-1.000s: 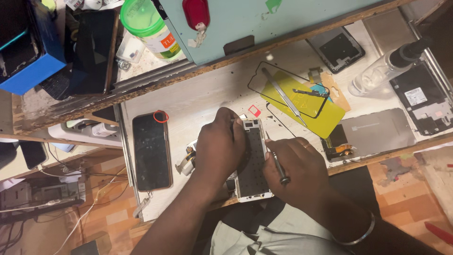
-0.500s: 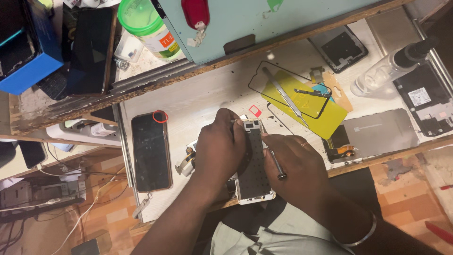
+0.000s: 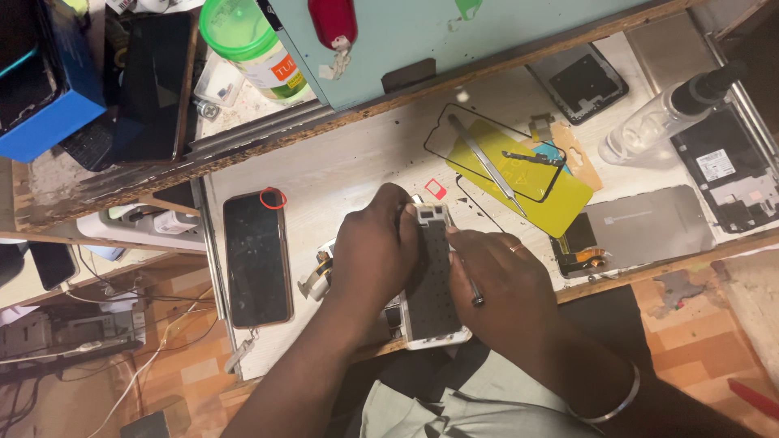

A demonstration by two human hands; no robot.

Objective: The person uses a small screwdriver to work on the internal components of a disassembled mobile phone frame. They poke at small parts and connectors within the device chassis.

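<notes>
at centre frame, on the worktop (image 3: pixel 341 166), left hand (image 3: pixel 375 253) clasps the white phone frame (image 3: pixel 434 280) along its edge; right hand (image 3: pixel 499 284) pinches a thin screwdriver (image 3: pixel 471 285) against it; dark phone (image 3: pixel 257 258) at left.

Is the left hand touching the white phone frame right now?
Touching. The head view shows the left hand pressed along the left edge of the white phone frame, its fingertips curled over the top corner, with no gap visible.

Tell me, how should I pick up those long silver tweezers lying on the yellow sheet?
Pinch the tweezers around the middle of their thin legs, coming straight down from above. They lie flat and slanted on the yellow sheet, so nothing blocks the top, and the middle is wider and steadier than the sharp tip.
</notes>
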